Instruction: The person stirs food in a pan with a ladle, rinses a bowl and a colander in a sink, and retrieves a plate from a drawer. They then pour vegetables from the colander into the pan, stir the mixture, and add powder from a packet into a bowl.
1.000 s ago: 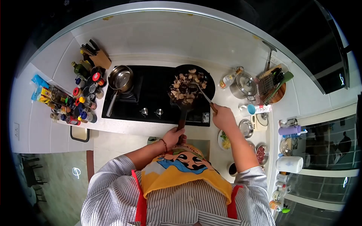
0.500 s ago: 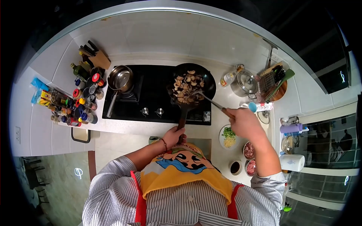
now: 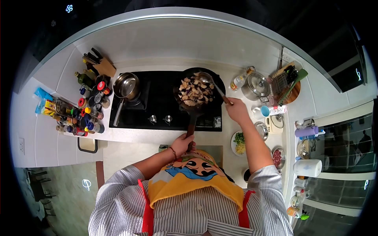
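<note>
On the black hob (image 3: 157, 98), the wok (image 3: 219, 82) sits with the left hand (image 3: 182, 143) closed round its handle and the right hand (image 3: 236, 110) gripping a ladle (image 3: 212, 85) at the far rim, where a hard push could flick food out.

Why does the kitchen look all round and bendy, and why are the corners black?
Head view: a fisheye lens curves the counter and the wall and leaves the corners black; the light is bright and even; glare shines on the steel saucepan; the left hand gripping the wok and the right hand holding the ladle look sharp.
</note>
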{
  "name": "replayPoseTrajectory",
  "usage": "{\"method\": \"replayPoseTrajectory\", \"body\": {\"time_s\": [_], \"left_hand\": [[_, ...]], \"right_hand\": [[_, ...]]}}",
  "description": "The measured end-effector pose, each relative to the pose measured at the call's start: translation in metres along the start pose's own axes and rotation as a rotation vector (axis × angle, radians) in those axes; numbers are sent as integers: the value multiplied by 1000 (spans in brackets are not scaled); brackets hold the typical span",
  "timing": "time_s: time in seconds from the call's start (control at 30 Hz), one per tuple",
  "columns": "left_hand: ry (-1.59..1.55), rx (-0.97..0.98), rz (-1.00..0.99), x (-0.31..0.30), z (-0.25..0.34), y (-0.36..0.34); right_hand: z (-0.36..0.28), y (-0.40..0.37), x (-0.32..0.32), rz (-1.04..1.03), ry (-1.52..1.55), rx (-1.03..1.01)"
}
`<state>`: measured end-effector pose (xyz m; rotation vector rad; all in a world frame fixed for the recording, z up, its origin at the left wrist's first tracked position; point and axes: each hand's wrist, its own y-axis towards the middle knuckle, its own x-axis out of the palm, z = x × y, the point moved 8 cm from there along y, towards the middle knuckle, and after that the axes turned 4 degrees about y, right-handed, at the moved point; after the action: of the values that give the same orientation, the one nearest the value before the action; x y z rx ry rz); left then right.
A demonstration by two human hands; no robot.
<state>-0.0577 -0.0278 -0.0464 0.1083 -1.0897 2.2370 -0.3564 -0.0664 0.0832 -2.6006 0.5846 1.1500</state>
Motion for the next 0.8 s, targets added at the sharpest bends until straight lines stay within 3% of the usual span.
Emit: {"method": "replayPoseTrajectory", "body": {"time_s": [0.17,0.27,0.3,0.37,0.47,0.57,0.7,0.8], "left_hand": [[-10,-20,8,0,3,-2],[-18,-10,-2,2,2,-1],[-17,-14,-5,2,0,0],[-8,-18,-3,1,-2,3],[-9,-24,-4,0,-4,4],[8,-21,0,-1,-4,5],[4,-14,1,1,-4,4],[-21,-14,28,-1,-1,-1]], "right_hand": [[9,-15,45,-108,183,63],[-32,-45,17,-277,51,42],[-36,-48,2,-276,51,47],[-62,-54,-27,-216,-246,-212],[-116,-80,-81,-239,-448,-172],[-117,-92,-88,-222,-499,-197],[-66,-75,-40,-202,-448,-175],[-38,-60,-17,-120,-230,-108]]}}
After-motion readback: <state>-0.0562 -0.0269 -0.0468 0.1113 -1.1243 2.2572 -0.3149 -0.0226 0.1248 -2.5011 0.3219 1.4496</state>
